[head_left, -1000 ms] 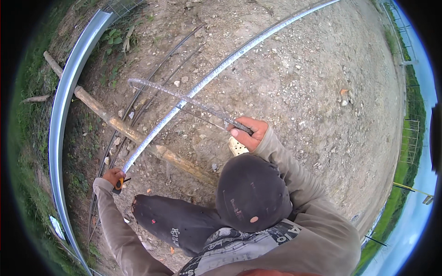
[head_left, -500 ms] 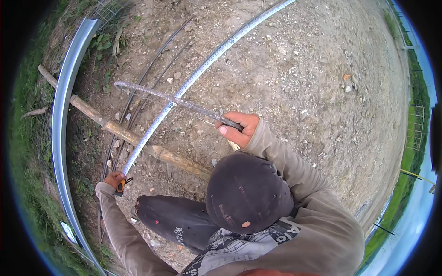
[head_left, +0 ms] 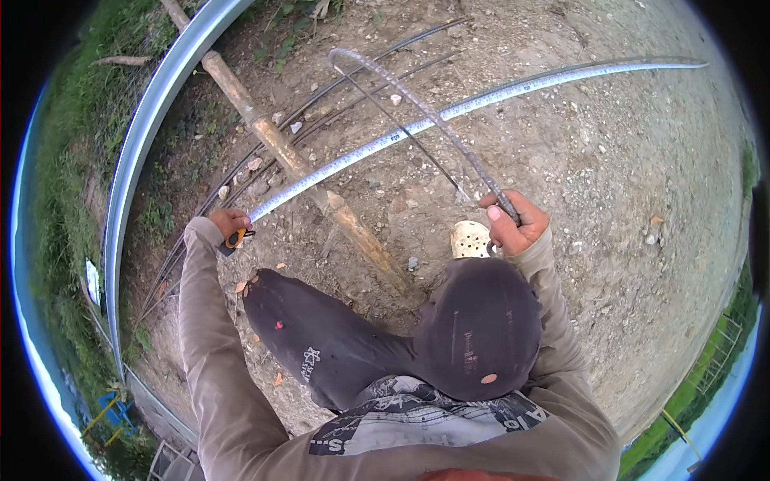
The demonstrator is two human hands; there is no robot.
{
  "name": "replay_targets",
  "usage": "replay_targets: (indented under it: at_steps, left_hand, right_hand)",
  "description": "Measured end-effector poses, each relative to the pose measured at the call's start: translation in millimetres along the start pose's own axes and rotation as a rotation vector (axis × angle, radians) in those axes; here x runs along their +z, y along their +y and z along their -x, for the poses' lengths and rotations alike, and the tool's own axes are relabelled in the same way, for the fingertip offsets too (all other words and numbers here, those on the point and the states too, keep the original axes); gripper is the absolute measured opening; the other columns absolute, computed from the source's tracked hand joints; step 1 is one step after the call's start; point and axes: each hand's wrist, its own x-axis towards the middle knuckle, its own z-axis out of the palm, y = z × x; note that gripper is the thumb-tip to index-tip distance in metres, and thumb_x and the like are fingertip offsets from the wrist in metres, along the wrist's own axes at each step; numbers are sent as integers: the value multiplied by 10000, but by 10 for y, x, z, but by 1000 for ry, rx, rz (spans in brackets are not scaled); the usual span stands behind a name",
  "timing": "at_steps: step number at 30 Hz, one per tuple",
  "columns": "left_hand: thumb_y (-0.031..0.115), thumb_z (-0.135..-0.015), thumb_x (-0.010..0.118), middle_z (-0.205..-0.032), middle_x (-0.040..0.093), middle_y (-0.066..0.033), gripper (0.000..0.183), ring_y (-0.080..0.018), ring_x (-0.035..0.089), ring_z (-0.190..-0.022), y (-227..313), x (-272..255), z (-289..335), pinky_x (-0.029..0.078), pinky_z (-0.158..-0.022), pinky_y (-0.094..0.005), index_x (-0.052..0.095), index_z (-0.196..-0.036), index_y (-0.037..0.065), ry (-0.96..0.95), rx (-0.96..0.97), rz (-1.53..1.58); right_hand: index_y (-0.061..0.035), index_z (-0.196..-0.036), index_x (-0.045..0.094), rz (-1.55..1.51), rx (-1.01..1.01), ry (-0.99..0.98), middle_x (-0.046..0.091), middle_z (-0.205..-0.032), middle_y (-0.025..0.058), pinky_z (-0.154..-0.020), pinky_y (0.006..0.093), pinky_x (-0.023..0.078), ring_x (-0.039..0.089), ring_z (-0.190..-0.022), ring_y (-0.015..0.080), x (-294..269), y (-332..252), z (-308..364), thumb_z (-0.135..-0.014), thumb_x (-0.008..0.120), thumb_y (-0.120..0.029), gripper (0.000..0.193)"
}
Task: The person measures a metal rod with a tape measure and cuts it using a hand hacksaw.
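Note:
At the left, my left hand [head_left: 230, 222] is closed around a small orange and black tape measure [head_left: 233, 239]. Its long pale blade [head_left: 377, 144] runs out over the ground to the far right, where its end lies along a dark metal rod [head_left: 626, 61]. My right hand [head_left: 517, 224] grips the end of a hacksaw [head_left: 425, 108] with a curved tubular frame and a thin dark blade. The saw is held above the measuring blade and crosses it in view. Part of the saw's handle is hidden by my fingers.
A bamboo pole [head_left: 277, 144] lies across the ground, under the measuring blade. Several dark rods [head_left: 241, 164] lie beside it. A curved-looking metal channel [head_left: 148, 120] stands along the grass at left. My knees and a cream holed clog [head_left: 471, 239] are near the hands.
The view has turned, and the measuring blade's far end now shows. Both hands keep hold of the tape measure and the hacksaw.

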Motion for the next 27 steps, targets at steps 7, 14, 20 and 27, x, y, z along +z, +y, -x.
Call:
replay_targets:
  at_steps: [7,14,20,27]
  left_hand:
    - [331,-837,518,-686,565,-9,276,-114,509,-614,-181,38,104,418,-561,-281,621,-852,75,44,-61,35]
    - [324,-842,515,-709,583,-28,269,-133,530,-613,-179,63,27,425,-559,-287,623,-881,81,35,-92,58]
    - [289,-835,526,-682,575,-30,243,-126,535,-579,-161,111,16,434,-520,-284,617,-850,64,98,-81,56]
    - [310,-829,527,-713,596,-30,259,-138,554,-652,-202,140,-40,438,-608,-299,626,-860,73,145,-101,-44]
  right_hand:
    - [23,-912,543,-2,6,-26,421,-519,-17,-422,211,334,386,-436,54,97,26,-38,-835,520,-147,188]
    - [32,-913,529,-78,3,29,393,-514,-21,-414,220,321,357,-428,59,117,36,-23,-832,520,-130,181]
    - [-27,-907,571,-104,36,24,446,-559,-37,-431,190,306,397,-473,30,101,64,1,-818,541,-146,152]
    - [-27,-902,575,-99,32,42,442,-548,-37,-426,193,302,398,-470,31,121,52,8,-812,547,-147,153]
